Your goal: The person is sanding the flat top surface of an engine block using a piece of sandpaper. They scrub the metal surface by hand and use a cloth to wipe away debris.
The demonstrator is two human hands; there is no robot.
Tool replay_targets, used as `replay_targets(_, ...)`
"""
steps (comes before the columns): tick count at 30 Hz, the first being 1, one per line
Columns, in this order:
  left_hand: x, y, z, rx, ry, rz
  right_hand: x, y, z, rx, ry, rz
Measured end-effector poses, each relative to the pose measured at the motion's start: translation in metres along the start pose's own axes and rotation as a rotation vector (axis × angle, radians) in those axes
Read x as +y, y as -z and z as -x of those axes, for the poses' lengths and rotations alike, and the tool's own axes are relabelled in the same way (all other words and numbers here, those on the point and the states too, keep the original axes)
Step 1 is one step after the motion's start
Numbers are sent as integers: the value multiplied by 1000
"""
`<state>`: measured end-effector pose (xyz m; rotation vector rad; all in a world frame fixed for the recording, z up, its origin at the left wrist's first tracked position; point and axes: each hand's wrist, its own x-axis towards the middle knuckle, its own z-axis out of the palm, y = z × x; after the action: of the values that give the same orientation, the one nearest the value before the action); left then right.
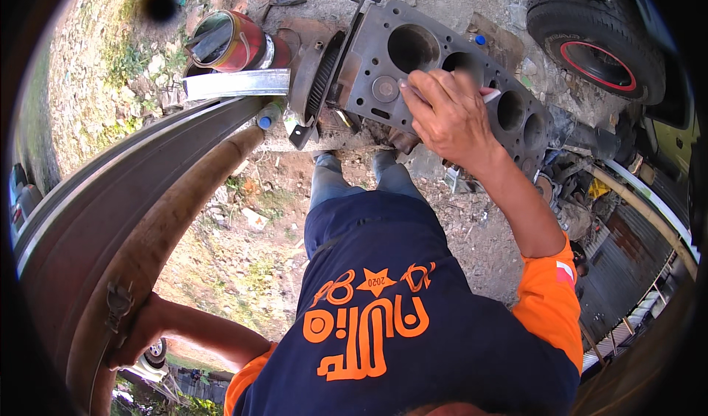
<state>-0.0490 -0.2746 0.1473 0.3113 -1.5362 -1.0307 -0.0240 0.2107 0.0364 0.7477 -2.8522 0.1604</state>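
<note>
- Our right hand (450, 117), bunched around a small white object (490, 94), is over the engine block (372, 66) — piston crown (384, 88) to its left.
- Our left hand (140, 331) meets the wooden pole (195, 184); grip, we can't tell.
- We'd best work lightly beside the nearest cylinder bore (413, 47).

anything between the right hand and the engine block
Nothing visible does: the right hand is directly over the engine block. A small pale item shows at the hand's right edge, apparently not blocking it.

Right forearm (522, 206) reaches forward, right grip (456, 125) palm-down, fingers (419, 105) bent; left forearm (214, 335) extends sideways, left grip (140, 333) out wide
</note>
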Motion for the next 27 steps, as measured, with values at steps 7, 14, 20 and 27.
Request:
replay_targets(7, -5, 5, -4, -4, 7, -16, 9, 1, -3, -18, -16, -74)
replay_targets(14, -13, 17, -13, 2, 7, 39, 18, -14, -35, 13, 8, -178)
replay_targets(20, -9, 10, 6, 170, 163, 17, 10, -6, -7, -12, -84, -154)
replay_targets(27, -18, 25, 6, 60, 183, 56, 4, 0, -18, 2, -92, -210)
